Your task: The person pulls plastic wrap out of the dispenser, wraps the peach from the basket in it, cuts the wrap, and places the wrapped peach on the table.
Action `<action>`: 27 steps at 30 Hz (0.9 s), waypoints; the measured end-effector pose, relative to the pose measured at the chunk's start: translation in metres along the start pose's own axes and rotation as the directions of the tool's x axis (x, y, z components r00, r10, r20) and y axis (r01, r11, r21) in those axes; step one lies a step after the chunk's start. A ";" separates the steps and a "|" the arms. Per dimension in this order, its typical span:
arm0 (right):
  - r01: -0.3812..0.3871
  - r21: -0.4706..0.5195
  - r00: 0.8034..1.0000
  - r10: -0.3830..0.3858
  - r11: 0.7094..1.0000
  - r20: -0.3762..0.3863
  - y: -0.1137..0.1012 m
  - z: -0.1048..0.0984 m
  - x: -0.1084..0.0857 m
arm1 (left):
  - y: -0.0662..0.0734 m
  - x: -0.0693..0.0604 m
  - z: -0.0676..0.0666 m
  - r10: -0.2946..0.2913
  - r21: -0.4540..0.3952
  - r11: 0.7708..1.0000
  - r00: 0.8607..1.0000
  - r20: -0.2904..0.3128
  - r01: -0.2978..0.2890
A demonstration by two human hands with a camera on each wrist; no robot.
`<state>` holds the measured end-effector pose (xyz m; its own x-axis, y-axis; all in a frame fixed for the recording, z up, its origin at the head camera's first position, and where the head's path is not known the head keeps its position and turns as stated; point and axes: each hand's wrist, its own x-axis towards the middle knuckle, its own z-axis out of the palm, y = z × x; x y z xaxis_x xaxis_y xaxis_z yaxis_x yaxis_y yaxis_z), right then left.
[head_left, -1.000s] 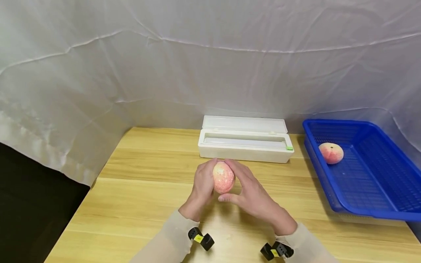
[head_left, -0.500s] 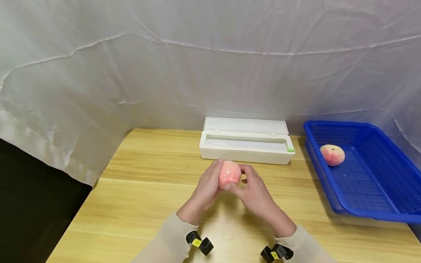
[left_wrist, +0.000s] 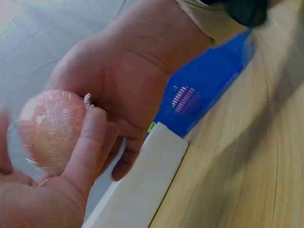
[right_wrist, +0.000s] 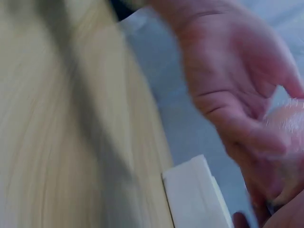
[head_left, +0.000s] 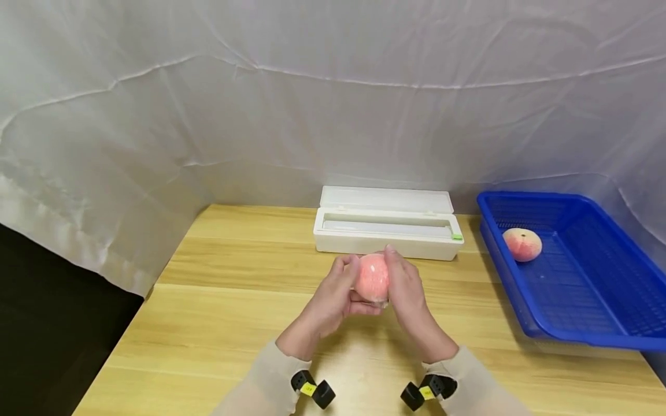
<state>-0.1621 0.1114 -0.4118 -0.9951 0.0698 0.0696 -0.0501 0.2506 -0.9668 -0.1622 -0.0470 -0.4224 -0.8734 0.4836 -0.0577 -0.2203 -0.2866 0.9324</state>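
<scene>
Holding a film-wrapped peach point(head_left: 373, 278) just below the middle of the frame, apparently above the table point(head_left: 224, 323)
Gripping it with the left hand point(head_left: 329, 297), thumb on the left side and fingers underneath, probably to bear the weight and keep it steady
Pressing the right hand point(head_left: 410, 292) along the right side, fingers loose rather than curled round, perhaps to keep the film point(head_left: 381, 304) tight
Can see a twisted tail point(left_wrist: 87, 100) of it in the left wrist view, up against the palm, likely gathered there out of the way
Shows little long axis, being nearly round; points the gathered film to the lower right in the head view; cannot tell the facing of the stem end
Note also a box point(head_left: 387, 245) beyond, lid up, long axis across the frame, perhaps for easy reach, and a second peach point(head_left: 522, 245) in the basket point(head_left: 502, 274) at the right
</scene>
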 end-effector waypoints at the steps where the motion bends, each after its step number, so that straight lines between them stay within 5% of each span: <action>1: -0.038 0.019 0.999 0.039 0.999 -0.023 -0.002 0.000 0.001 | -0.001 -0.001 0.000 0.023 0.024 0.999 1.000 0.018 -0.023; 4: -0.095 0.039 0.994 0.097 0.995 -0.052 -0.004 -0.001 0.000 | -0.004 -0.002 -0.001 0.061 0.114 0.991 0.998 0.028 -0.064; 7: -0.069 0.019 0.994 0.071 0.997 -0.078 -0.003 0.000 -0.001 | -0.004 -0.002 0.000 0.079 0.168 0.983 0.997 0.000 -0.078; 13: 0.078 -0.048 0.990 -0.083 0.996 -0.114 0.010 0.002 -0.002 | 0.005 -0.003 0.003 0.009 0.137 0.991 0.999 -0.035 -0.004; 19: 0.267 -0.109 0.952 -0.280 0.958 -0.127 0.019 0.005 -0.001 | 0.009 -0.005 0.003 -0.011 0.065 0.998 0.999 -0.046 0.014; 22: 0.150 -0.025 0.981 -0.152 0.988 -0.119 0.016 0.001 0.002 | 0.009 -0.007 0.000 -0.005 0.021 1.000 1.000 -0.011 0.006; 24: 0.005 0.165 0.997 0.007 0.986 -0.071 0.012 -0.003 0.007 | 0.009 -0.009 -0.002 -0.019 0.025 1.000 1.000 0.021 0.018; 25: -0.074 0.275 0.996 0.087 0.959 -0.035 0.009 -0.006 0.009 | 0.009 -0.011 -0.002 -0.026 0.051 0.998 0.999 0.030 0.024; 27: -0.208 0.467 0.977 0.208 0.859 0.052 0.005 -0.010 0.012 | 0.008 -0.012 -0.003 -0.022 0.120 0.993 0.999 0.049 0.016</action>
<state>-0.1736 0.1235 -0.4136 -0.9868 0.0699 -0.1458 0.1241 -0.2500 -0.9602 -0.1551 -0.0574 -0.4157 -0.8460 0.5297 -0.0611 -0.1807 -0.1769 0.9675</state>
